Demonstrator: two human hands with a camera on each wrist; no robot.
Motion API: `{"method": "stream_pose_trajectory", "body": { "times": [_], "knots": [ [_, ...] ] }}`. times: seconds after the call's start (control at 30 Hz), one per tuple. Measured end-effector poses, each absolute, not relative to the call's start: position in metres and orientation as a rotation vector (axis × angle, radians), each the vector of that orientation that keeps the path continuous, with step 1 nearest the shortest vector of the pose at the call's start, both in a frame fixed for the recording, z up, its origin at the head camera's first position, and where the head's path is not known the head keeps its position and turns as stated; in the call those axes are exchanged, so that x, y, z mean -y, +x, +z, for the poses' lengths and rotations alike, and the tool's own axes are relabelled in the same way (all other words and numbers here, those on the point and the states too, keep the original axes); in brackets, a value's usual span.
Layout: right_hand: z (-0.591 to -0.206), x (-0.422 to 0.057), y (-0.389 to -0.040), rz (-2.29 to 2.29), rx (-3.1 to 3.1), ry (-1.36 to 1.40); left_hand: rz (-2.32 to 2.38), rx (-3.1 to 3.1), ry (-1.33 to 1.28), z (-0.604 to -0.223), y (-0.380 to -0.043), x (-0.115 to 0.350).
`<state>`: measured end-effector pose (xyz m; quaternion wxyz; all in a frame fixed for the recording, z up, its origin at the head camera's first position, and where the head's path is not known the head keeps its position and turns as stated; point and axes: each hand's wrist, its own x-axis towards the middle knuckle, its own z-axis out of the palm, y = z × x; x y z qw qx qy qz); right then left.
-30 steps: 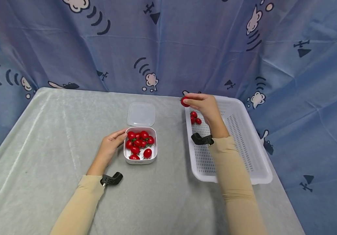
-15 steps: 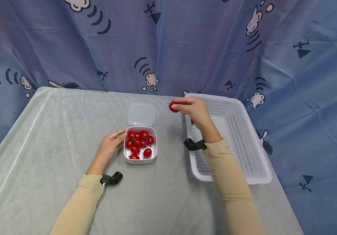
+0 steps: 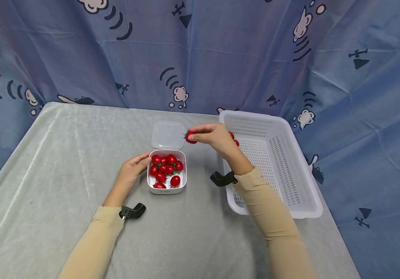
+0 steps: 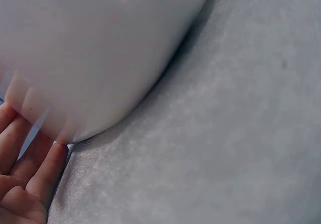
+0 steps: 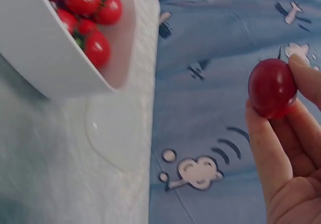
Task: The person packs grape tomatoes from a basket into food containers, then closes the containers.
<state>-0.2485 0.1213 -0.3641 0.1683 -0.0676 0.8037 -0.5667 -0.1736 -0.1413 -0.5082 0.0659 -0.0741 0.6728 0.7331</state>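
Between thumb and fingers my right hand [image 3: 213, 137] pinches a red cherry tomato [image 5: 272, 88] with a green stem. In the head view it hangs beside the right edge of a clear lid [image 3: 168, 135], beyond the box. A small white box [image 3: 166, 191] stands in front of the lid, with several cherry tomatoes [image 3: 163, 169] inside; its front right part shows some bare bottom. My left hand [image 3: 131, 172] rests against the box's left side, thumb at the rim. In the left wrist view, its extended fingers [image 4: 47, 169] touch the box's outer wall.
A large white perforated basket [image 3: 273, 209] stands on the right of the grey-covered table [image 3: 64, 174], partly behind my right forearm. A few more cherry tomatoes [image 3: 236, 143] show in it beyond my wrist. A blue patterned curtain [image 3: 220, 58] hangs behind the table.
My right hand has carried the cherry tomato left and toward me, from over the basket's far left corner to beside the lid. My left hand and the box have stayed in place.
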Motion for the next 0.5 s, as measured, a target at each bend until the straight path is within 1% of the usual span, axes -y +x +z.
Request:
{"method": "stream_pose_trajectory", "body": {
  "times": [0.2,0.5],
  "knots": [
    [-0.375,-0.104,-0.243,-1.53,-2.214,-0.28,2.194,-2.038,-0.228,-0.507,-0.173,0.142],
    [-0.388,-0.09,-0.236,-1.454,-2.184,-0.331,2.213,-2.024,-0.216,-0.507,-0.174,0.141]
  ]
}}
